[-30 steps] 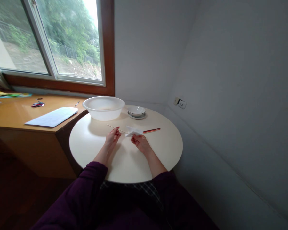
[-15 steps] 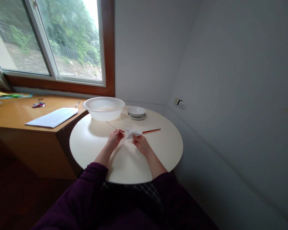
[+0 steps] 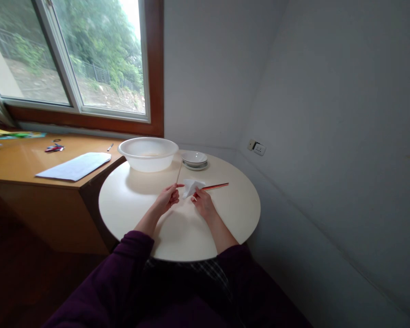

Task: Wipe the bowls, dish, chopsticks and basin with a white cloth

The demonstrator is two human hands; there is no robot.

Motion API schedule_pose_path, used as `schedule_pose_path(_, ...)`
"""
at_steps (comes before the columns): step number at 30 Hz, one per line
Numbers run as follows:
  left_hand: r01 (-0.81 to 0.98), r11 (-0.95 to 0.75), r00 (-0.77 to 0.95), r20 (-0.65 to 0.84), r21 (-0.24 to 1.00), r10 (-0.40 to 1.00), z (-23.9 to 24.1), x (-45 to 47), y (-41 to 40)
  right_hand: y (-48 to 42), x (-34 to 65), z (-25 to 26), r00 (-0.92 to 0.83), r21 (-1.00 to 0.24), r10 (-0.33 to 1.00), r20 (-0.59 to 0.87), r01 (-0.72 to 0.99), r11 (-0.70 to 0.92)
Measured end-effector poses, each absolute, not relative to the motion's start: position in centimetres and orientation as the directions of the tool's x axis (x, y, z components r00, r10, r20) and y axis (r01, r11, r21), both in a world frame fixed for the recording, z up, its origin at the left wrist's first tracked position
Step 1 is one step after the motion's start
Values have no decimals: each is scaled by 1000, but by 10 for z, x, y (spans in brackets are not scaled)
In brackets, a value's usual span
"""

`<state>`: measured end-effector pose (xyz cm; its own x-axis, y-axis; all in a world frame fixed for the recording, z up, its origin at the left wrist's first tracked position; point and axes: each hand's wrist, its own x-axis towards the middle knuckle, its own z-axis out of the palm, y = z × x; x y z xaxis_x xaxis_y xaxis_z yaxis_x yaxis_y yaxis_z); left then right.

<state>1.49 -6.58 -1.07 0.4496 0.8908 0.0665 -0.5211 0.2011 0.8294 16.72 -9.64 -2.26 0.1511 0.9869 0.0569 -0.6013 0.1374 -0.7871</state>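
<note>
Closed around a thin pale chopstick [image 3: 179,173], my left hand [image 3: 167,199] is over the middle of the round table. The chopstick points up and away from me, its far part near the basin. My right hand [image 3: 202,201] pinches a crumpled white tissue [image 3: 192,186], which spreads into the gap between both hands. Just beyond my right fingers, red and dark chopsticks [image 3: 216,186] lie on the table, their left ends hidden by the tissue and hand.
A large translucent white basin [image 3: 148,164] stands at the table's back left. Stacked white dishes [image 3: 194,158] are beside it. The round white table [image 3: 184,243] meets a wooden desk [image 3: 54,196] bearing paper [image 3: 75,166], a pen [image 3: 110,147] and scissors-like items [image 3: 54,148].
The chopstick in my left hand has swung from pointing left to pointing away from me. The tissue has shifted slightly right and changed shape in my right hand.
</note>
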Motion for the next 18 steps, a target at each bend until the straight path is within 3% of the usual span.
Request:
schedule_pose_path(10,-502,301,552,32,811,833,-12,14,-62,-93,169,-24,180,-751,981,65,-639,167)
schedule_pose_path(18,-465,270,597,73,843,799,-11,15,-66,-91,171,-26,183,-726,980,82,-663,184)
